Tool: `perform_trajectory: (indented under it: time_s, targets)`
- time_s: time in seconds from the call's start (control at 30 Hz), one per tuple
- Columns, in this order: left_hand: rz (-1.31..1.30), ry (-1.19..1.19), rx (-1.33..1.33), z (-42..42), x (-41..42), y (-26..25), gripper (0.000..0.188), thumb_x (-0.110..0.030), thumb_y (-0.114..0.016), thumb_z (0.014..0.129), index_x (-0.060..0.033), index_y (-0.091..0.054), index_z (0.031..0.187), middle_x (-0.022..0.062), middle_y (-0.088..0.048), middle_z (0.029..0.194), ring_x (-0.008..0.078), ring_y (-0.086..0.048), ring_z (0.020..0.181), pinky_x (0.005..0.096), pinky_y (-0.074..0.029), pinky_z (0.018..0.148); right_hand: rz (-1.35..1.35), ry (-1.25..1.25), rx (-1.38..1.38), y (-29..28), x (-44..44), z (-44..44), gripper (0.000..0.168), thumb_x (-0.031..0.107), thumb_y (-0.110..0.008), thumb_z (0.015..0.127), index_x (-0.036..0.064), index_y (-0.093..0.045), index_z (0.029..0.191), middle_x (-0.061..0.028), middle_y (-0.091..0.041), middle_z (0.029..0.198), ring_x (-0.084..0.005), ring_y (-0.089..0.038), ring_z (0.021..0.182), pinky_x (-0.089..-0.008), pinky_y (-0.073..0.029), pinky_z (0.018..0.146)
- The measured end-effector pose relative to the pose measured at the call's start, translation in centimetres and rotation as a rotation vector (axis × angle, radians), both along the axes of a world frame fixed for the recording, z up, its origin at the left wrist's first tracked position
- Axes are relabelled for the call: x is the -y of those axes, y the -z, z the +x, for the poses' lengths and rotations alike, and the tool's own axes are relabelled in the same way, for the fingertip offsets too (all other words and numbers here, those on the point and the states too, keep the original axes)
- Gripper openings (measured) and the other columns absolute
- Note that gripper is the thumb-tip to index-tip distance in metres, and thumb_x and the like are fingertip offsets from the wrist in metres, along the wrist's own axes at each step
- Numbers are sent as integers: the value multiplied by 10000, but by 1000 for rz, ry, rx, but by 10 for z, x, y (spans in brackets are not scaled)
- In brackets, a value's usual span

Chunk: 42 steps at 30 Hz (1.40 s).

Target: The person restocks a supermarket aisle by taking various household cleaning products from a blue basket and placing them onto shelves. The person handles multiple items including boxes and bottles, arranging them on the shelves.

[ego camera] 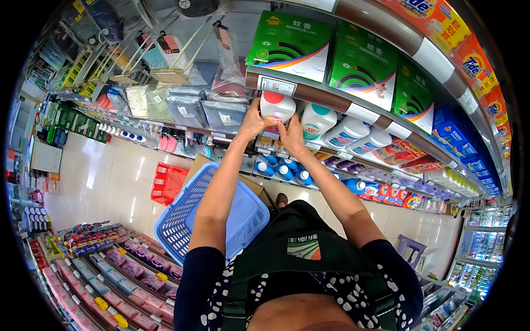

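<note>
Both my hands are around a white plastic bottle with a red cap at the left end of a shelf row. My left hand grips its left side, the fingers partly hidden behind it. On its lower right side is my right hand, with the thumbs close together at the front. Just right of it stands a white bottle with a teal cap. Further along are white bottles with white caps. Above the bottles, a shelf edge with price tags carries green mosquito coil boxes.
A blue plastic basket rests on a cardboard box below my left arm. Beside it is a red basket on the tiled floor. Blue bottles line a lower shelf. Packaged fabric goods lie at left, and a purple stool stands at right.
</note>
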<state>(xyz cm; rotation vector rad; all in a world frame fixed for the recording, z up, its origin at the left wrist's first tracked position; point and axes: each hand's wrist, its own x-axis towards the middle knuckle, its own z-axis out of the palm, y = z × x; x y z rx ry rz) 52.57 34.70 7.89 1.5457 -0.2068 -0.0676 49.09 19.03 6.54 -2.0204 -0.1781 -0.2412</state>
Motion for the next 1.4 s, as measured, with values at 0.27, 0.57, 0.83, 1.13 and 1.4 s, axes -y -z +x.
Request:
perform_trajectory:
  time_s: [0.27, 0.57, 0.83, 1.13, 1.4]
  targets:
    - [-10, -2, -15, -4, -1, 22, 712, -164, -791, 701, -30, -409, 1286, 131, -522, 1217, 218, -497, 1135, 339, -397, 976, -14, 34, 44, 9, -5, 2, 485, 126, -598, 867, -59, -349, 1240, -325, -527, 1068, -486, -524, 1002, -488, -430, 862]
    - [-74, 76, -105, 0, -15, 32, 709, -82, -731, 759, -36, -329, 1342, 112, -497, 1242, 195, -487, 1142, 327, -397, 986, -31, 25, 168, 15, -13, 4, 396, 170, -579, 897, -49, -381, 1161, -297, -514, 1050, -461, -522, 982, -466, -425, 859]
    - [94, 59, -13, -4, -8, 24, 643, -47, -674, 808, -18, -311, 1338, 114, -500, 1250, 194, -504, 1124, 319, -427, 953, 7, 43, 104, 17, -14, 2, 466, 144, -564, 880, -43, -368, 1260, -291, -473, 1146, -452, -466, 1056, -501, -371, 924]
    - [300, -374, 97, -52, -4, 27, 452, 97, -610, 778, 8, -509, 1209, 147, -553, 1157, 194, -571, 1026, 325, -482, 878, -43, 66, 148, -1, -10, -43, 620, 67, -590, 844, -38, -288, 1375, -258, -395, 1264, -399, -457, 1113, -403, -424, 920]
    - [518, -267, -292, -265, -46, 4, 227, -196, -608, 881, 15, -673, 829, 132, -627, 637, 142, -604, 595, 299, -466, 556, -159, -65, -258, 76, 75, -166, 202, 126, -677, 811, 0, -520, 802, -186, -569, 643, -372, -589, 601, -414, -441, 535]
